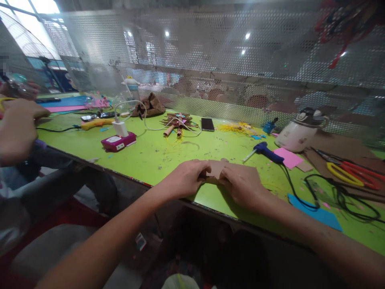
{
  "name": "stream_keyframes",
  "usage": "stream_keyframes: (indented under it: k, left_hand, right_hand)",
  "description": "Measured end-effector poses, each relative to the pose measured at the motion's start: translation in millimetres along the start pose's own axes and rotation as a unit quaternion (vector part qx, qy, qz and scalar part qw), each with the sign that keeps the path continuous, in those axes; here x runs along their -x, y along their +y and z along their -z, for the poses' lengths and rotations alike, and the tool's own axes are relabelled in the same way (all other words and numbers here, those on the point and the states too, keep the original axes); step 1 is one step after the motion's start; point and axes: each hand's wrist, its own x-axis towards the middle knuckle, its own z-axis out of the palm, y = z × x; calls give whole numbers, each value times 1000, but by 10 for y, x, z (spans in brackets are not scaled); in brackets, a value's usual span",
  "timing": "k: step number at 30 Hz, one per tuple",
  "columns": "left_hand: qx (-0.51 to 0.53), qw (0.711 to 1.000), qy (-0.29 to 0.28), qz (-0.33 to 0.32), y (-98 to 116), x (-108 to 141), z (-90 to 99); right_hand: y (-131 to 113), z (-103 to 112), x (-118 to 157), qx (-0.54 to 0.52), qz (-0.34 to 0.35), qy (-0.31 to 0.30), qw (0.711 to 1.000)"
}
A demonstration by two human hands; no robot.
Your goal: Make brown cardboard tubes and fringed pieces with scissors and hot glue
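A piece of brown cardboard lies at the front edge of the green table, between my two hands. My left hand pinches its left part, with the fingers curled over the near edge. On the other side, my right hand grips the same piece, thumb and fingers closed near its middle. The hands are a short gap apart. A blue glue gun rests beyond my right hand, its nozzle pointing left. Near it lies a pink paper square.
Scissors, a black cable and blue paper lie at the right, by a white jug. Farther back are a phone, brown rolls and a magenta power adapter. Another person's arm reaches in at far left.
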Motion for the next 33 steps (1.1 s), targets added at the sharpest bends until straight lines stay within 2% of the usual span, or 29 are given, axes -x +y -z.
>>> stream_keyframes:
  k: [12, 20, 28, 33]
  left_hand:
    - [-11, 1000, -4, 16, 34, -11, 13]
    - [3, 1000, 10, 24, -32, -41, -14]
    - [-17, 1000, 19, 1, -40, -28, -42]
    - [-63, 997, 17, -37, 25, 28, -13]
  right_hand:
    - [19, 65, -60, -35, -36, -39, 998]
    - [63, 93, -88, -84, -59, -51, 993]
    - [44, 121, -136, -130, -81, -61, 986]
    - [48, 143, -144, -134, -85, -74, 985]
